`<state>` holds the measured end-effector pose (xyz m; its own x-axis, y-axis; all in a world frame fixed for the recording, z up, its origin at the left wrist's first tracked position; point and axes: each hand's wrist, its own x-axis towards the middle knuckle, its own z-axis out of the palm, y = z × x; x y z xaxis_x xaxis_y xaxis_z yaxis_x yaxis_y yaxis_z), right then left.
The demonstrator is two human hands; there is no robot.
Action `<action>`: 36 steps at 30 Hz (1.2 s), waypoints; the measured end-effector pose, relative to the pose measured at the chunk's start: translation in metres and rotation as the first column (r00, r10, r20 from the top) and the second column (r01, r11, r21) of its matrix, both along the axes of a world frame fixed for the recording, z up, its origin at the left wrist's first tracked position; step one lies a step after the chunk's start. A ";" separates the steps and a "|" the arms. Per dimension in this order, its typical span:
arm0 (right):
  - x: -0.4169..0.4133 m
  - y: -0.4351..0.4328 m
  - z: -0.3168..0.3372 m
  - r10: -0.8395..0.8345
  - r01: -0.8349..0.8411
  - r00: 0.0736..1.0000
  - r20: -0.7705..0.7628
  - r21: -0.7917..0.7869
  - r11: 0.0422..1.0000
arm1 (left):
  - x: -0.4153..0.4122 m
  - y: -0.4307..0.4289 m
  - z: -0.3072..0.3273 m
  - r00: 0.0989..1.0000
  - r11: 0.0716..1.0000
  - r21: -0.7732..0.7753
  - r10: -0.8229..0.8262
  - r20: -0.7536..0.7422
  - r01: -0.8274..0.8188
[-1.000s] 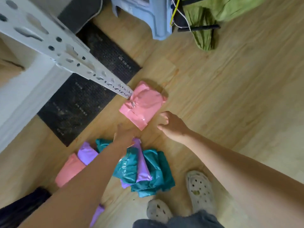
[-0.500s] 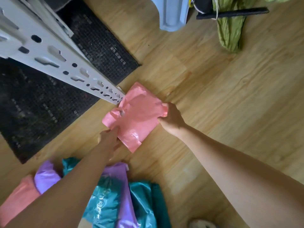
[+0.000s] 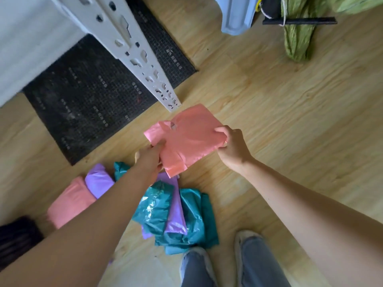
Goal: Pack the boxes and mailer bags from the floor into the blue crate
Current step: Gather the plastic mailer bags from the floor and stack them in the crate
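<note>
A pink mailer bag (image 3: 188,139) is held above the wooden floor by both hands. My left hand (image 3: 149,160) pinches its near left edge, and my right hand (image 3: 232,146) grips its right edge. Below it on the floor lies a heap of mailer bags: teal ones (image 3: 192,214), a purple one (image 3: 176,206), another purple one (image 3: 98,180) and a second pink one (image 3: 70,200) further left. The blue crate is not clearly in view.
A white perforated shelf post (image 3: 136,54) slants down to the floor just beyond the held bag. A black mat (image 3: 91,100) lies behind it. A pale blue plastic object (image 3: 236,15) and green fabric (image 3: 298,38) sit at the top. My feet (image 3: 246,249) stand near the heap.
Both hands reached the pink mailer bag on the floor, took hold of its edges and lifted it off the floor toward me.
</note>
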<state>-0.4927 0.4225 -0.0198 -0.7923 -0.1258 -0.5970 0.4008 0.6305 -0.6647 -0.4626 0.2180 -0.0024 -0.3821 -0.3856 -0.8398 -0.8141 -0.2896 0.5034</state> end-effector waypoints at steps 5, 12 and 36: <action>0.037 -0.005 0.075 0.339 -0.245 0.905 -0.257 0.336 0.909 | 0.030 -0.007 0.063 0.995 0.995 0.046 0.092 -0.047 -0.090; 0.070 -0.024 0.174 0.680 -0.450 0.491 -0.544 0.511 0.733 | 0.076 -0.030 0.167 0.994 0.986 0.132 0.094 0.056 -0.101; 0.308 -0.240 0.351 0.479 -0.528 0.841 -0.251 -0.193 0.827 | 0.396 -0.183 0.334 0.950 0.912 0.317 0.301 -0.084 -0.261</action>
<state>-0.1849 0.1821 0.3308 -0.6687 -0.6598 -0.3429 -0.0725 0.5168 -0.8530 -0.0665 0.0353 0.3317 -0.4065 -0.2320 -0.8837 -0.6114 -0.6497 0.4518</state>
